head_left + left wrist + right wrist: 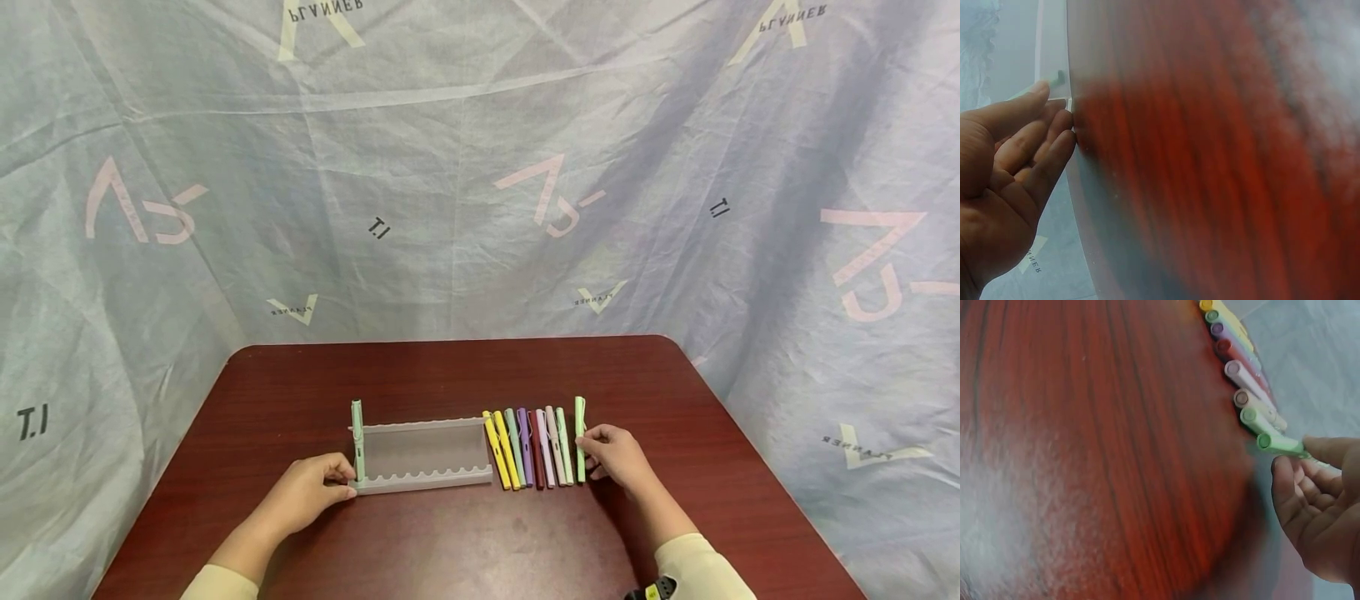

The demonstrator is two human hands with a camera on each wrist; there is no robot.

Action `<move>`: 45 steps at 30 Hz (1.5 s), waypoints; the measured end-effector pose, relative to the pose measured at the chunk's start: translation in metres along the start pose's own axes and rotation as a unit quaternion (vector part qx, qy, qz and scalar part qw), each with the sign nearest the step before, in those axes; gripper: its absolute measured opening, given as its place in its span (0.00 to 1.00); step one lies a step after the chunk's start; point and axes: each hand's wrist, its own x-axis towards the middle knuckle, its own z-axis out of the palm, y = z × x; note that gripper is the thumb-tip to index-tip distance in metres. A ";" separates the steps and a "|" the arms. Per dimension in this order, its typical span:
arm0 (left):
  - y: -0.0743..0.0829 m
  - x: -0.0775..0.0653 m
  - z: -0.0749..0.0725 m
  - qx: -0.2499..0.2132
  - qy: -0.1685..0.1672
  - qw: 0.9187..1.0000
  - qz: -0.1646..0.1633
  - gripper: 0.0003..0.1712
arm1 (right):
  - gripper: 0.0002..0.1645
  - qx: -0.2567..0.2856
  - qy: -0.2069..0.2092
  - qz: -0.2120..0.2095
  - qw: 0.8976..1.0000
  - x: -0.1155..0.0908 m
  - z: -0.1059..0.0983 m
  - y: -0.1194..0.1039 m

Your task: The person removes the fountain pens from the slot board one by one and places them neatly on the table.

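Note:
A pale translucent pen tray [427,482] with notched front and back rails lies at the left of the table. One mint-green pen [357,442] rests across its left end. My left hand [318,490] holds the tray's front left corner between thumb and fingers; in the left wrist view the left hand [1016,156] partly hides that corner. Right of the tray, several capped pens [527,450] lie side by side in yellow, green, purple, dark red and pale shades. My right hand [618,458] pinches a light green pen [1279,444] at the row's right end, slightly apart from its neighbour.
The dark red wood-grain table [450,375] has rounded far corners. A grey printed cloth [465,208] hangs behind it and along both sides. A black and yellow device [656,589] sits at the right cuff.

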 end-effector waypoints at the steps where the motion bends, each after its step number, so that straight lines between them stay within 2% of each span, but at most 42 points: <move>1: 0.001 0.000 0.000 0.000 0.000 1.000 0.001 0.09 | 0.14 -0.009 0.003 0.005 1.000 0.001 0.000 0.002; 5: 0.001 0.000 -0.001 0.002 -0.001 1.000 0.005 0.09 | 0.13 -0.038 0.008 0.015 0.999 0.003 0.000 0.006; 12: 0.000 0.000 0.001 0.001 0.001 1.000 -0.006 0.09 | 0.13 -0.118 0.015 0.008 0.993 0.006 0.003 0.005; 16: 0.000 0.001 0.001 0.003 0.002 1.000 -0.005 0.09 | 0.13 -0.139 0.017 0.008 0.990 0.006 0.004 0.004; 26: 0.001 -0.001 0.000 -0.004 -0.001 1.000 -0.010 0.09 | 0.13 -0.157 0.019 0.003 0.987 0.003 0.008 0.001; 36: 0.000 0.000 0.000 -0.002 0.000 1.000 -0.002 0.09 | 0.12 -0.148 0.017 -0.001 0.989 0.003 0.008 0.001; 40: -0.002 0.001 0.001 0.002 0.000 1.000 -0.001 0.09 | 0.15 -0.138 0.033 -0.005 0.990 0.006 0.008 0.000; 43: -0.003 0.002 0.001 0.004 -0.001 1.000 -0.006 0.09 | 0.16 -0.133 0.056 -0.021 0.989 0.007 0.011 -0.005; 45: -0.003 0.002 0.001 0.005 -0.002 1.000 -0.011 0.09 | 0.16 -0.126 0.063 -0.047 0.989 0.007 0.015 -0.012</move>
